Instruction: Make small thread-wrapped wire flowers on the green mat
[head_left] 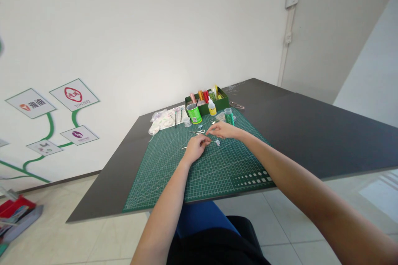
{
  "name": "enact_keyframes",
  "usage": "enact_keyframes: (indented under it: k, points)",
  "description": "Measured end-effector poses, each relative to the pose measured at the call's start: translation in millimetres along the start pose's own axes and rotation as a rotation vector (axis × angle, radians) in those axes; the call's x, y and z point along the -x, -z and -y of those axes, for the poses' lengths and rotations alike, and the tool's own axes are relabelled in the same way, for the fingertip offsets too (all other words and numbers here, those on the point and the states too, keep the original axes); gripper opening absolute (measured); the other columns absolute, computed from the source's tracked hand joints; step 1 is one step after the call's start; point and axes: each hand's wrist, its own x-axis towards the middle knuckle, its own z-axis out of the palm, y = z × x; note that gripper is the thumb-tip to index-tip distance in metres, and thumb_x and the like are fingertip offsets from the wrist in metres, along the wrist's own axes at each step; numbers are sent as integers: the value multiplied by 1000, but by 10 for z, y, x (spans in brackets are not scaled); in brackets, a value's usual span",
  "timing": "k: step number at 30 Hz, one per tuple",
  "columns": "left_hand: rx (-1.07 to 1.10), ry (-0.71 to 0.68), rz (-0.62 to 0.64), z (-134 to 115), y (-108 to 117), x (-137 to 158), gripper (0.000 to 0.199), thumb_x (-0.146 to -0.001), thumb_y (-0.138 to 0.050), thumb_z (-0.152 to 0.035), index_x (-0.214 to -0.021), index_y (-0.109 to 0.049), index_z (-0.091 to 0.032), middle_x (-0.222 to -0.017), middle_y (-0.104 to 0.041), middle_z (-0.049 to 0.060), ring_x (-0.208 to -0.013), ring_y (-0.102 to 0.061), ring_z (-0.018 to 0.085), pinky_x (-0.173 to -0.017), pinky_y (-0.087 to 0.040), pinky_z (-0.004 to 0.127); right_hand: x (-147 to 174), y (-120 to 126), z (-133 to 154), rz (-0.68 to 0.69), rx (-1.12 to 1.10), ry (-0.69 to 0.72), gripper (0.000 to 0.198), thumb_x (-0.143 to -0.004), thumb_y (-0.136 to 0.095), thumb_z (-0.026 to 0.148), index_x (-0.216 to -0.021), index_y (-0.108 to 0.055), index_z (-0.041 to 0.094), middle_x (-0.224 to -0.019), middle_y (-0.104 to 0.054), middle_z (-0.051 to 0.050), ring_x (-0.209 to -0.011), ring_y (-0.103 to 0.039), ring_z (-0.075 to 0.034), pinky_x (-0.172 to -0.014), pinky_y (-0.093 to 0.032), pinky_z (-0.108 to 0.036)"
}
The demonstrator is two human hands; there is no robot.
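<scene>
My left hand (pixel 197 149) is over the middle of the green cutting mat (pixel 164 161), its fingers pinched together. A thin pale tip (pixel 184 148) shows on its left side; I cannot tell whether the hand holds it. Just beyond and to the right, my right hand (pixel 224 130) is also closed in a pinch, with what it grips too small to name. A small whitish petal-like piece (pixel 217 143) is close to the fingertips, beside a thin line. White-handled scissors (pixel 200 132) lie just past my left hand. A tube of green thread or beads (pixel 229 116) stands behind my right hand.
Behind the hands stand a green can (pixel 194 114), a yellow-labelled glue bottle (pixel 212 107) and a dark green box (pixel 223 101) of colourful spools. White puffy bags (pixel 160 122) and thin dark sticks (pixel 175 119) lie back left. Pliers-like metal tool (pixel 237 105) rests back right.
</scene>
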Motion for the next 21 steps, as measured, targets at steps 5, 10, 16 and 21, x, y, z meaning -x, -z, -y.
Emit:
enact_keyframes:
  k: [5,10,16,21]
  points:
    - [96,-39,6,3,2,2,10,-85,-67,-13,-88,-76,-17,-83,-71,4,-74,-61,14,-73,-46,26,-20,-1,-48,-7,-94,-22,44,-84,-62,48,-99,-72,7,-42,-30,11,-38,-26,-6,-39,-22,-20]
    - [173,-55,-11,16,4,-1,9,-85,-67,-15,-87,-76,-17,-81,-71,4,-70,-58,14,-69,-44,25,-39,8,-102,-21,-167,-32,42,-82,-64,48,-95,-72,8,-44,-26,12,-38,-21,-5,-38,-19,-20]
    - [307,-18,-59,64,-8,-10,9,-83,-69,-20,-85,-76,-16,-78,-69,5,-62,-57,13,-63,-43,25,-39,19,-118,-35,-199,-47,39,-81,-64,45,-96,-72,9,-43,-27,11,-38,-21,-5,-38,-19,-20]
    - [435,35,-129,95,-17,-25,12,-80,-71,-26,-84,-76,-15,-68,-65,3,-56,-56,12,-58,-41,24,-24,11,-73,-46,-226,-77,35,-80,-64,40,-93,-72,9,-42,-26,12,-38,-21,-5,-39,-18,-20]
